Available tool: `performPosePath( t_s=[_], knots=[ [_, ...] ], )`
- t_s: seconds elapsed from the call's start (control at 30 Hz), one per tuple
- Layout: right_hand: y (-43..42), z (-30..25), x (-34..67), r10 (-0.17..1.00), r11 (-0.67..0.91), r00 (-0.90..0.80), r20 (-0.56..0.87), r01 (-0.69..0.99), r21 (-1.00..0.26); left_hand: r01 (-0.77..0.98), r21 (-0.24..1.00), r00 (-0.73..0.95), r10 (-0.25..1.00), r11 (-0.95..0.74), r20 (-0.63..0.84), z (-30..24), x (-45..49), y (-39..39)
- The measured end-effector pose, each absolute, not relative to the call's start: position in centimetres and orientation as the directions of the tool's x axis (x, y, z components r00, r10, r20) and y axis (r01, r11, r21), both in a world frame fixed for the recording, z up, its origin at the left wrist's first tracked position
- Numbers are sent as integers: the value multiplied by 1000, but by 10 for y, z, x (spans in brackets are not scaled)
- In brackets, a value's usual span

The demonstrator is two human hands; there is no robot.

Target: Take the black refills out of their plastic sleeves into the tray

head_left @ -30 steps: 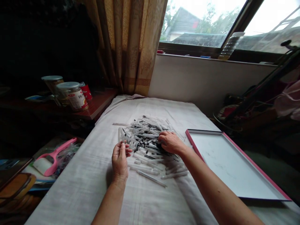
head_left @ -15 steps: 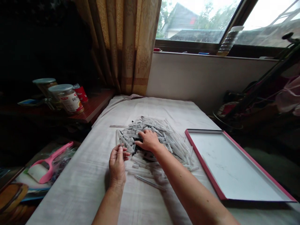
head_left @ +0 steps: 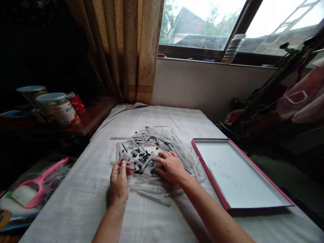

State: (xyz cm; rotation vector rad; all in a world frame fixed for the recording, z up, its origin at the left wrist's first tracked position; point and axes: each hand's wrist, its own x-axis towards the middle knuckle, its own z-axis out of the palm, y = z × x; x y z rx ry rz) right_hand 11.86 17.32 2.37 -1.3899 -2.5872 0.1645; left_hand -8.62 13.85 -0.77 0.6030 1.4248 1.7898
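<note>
A heap of clear plastic tubes (head_left: 162, 141) with small black caps (head_left: 143, 156) among them lies on a table covered by a pale cloth (head_left: 83, 202). My left hand (head_left: 118, 177) is at the heap's left edge, its fingers pinched on one clear tube held upright. My right hand (head_left: 170, 165) rests palm down on the near side of the heap, fingers spread and curled over the tubes. What lies under the right palm is hidden.
A shallow white tray with a red rim (head_left: 238, 175) lies to the right of the heap. Jars (head_left: 59, 108) stand on a wooden shelf at the left, and a pink lint roller (head_left: 37, 184) lies below. Curtain and window are behind.
My right hand has swept from the heap's right side leftward over it and then drawn back toward me, spreading the tubes and baring black caps. The left hand has stayed on its tube.
</note>
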Motion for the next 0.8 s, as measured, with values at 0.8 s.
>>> performPosePath(
  t_s=[0.8],
  knots=[
    [152,17,135,928,370,-355,110,860,-351,-197,972,-572,820,-124,-11,-2,-82,136]
  ],
)
